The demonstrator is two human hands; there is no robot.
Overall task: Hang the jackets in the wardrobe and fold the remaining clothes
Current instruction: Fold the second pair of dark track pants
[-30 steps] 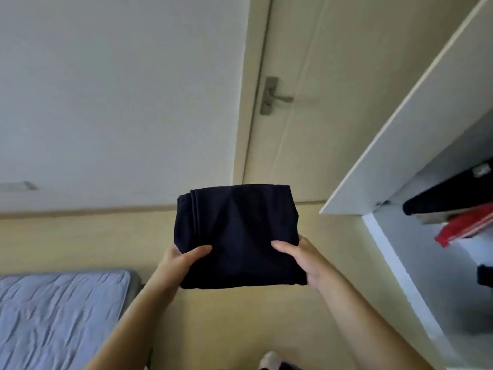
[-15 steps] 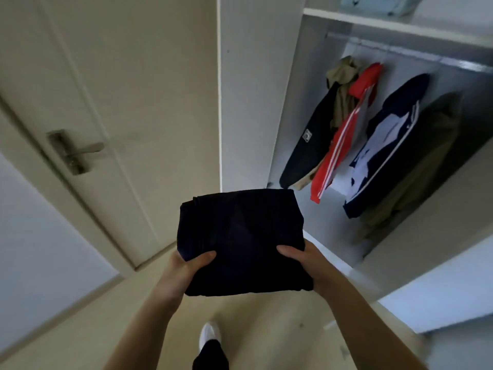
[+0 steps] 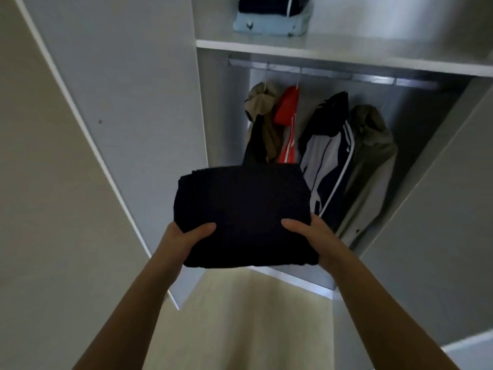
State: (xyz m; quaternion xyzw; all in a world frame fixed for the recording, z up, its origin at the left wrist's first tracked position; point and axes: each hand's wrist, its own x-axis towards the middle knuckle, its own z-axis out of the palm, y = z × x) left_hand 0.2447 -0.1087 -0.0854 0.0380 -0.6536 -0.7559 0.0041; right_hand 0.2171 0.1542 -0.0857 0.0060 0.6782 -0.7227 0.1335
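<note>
Left hand (image 3: 184,237) and right hand (image 3: 313,236) gripping folded dark garment (image 3: 241,209) between them.

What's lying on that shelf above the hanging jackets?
A folded light-blue garment lies on the shelf, with a folded dark garment stacked on it. Anything behind the stack is hidden, and its top runs out of frame.

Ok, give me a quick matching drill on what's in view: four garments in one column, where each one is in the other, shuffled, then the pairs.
Garments:
1. folded dark garment
2. red jacket
3. light blue folded item
4. olive jacket

Places:
A. on the shelf above the rail
B. far right on the rail
C. gripped by the left hand and right hand
D. on the rail, second from left

Pairs: 1-C, 2-D, 3-A, 4-B
</note>
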